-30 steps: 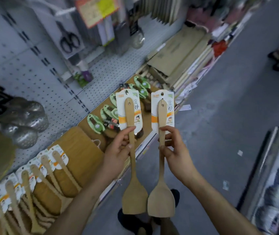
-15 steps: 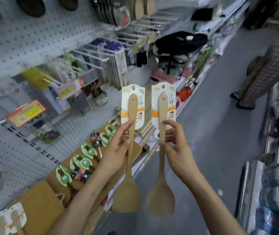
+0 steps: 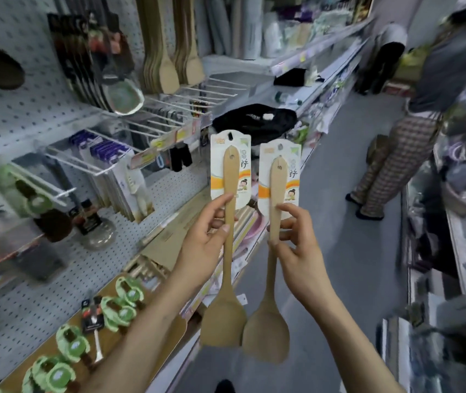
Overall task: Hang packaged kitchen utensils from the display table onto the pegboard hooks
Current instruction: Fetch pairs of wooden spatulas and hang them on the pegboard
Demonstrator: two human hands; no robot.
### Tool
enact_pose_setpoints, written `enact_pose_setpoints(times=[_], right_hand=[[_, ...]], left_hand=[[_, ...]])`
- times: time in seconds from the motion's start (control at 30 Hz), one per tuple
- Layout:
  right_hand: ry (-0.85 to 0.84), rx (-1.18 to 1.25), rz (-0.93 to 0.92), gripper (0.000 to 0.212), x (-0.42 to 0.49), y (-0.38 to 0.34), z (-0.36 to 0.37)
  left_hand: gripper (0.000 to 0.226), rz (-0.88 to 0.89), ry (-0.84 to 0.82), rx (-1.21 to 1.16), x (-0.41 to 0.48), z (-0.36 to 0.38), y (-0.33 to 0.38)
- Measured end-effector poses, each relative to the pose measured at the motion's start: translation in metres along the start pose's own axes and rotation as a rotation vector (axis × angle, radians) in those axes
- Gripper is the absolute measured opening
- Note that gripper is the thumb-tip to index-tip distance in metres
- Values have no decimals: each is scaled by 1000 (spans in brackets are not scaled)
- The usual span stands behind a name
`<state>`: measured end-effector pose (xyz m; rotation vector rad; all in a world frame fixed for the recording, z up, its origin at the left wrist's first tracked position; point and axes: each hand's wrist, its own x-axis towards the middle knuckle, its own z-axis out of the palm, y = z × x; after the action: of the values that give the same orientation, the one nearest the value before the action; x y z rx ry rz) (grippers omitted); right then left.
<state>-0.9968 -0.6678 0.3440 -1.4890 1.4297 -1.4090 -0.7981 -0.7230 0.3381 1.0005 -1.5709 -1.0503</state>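
Matt wooden spatulas (image 3: 227, 245) on glossy paper cards (image 3: 230, 168)

I'm in a shop aisle: pegboard (image 3: 13, 114) w/ hooks (image 3: 152, 129) of carded goods left of my hands, price tags (image 3: 143, 158) on hooks, another shopper (image 3: 413, 143) ahead-right.

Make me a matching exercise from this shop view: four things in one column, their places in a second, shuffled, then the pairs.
Things:
1. spatula with the black hang hole in its card
2. spatula with the grey hang hole in its card
3. green-capped packages
4. bunch of bare wooden spatulas

Places:
A. hanging high on the pegboard
B. held in the right hand
C. lying on the wooden boards at lower left
D. held in the left hand

Pairs: 1-D, 2-B, 3-C, 4-A
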Motion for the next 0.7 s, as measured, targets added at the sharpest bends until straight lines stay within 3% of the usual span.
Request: enact_pose_setpoints(times=[0.27,0.5,0.7], right_hand=[[53,-54,14,56,138,34,-55],[60,-4,-4,57,233,70,-96],[-124,76,-67,58,333,97,-119]], left_hand=[[62,-12,-34,-12,145,62,-21],[62,-17,47,43,237,103,-33],[56,-7,230,81,305,134,-31]])
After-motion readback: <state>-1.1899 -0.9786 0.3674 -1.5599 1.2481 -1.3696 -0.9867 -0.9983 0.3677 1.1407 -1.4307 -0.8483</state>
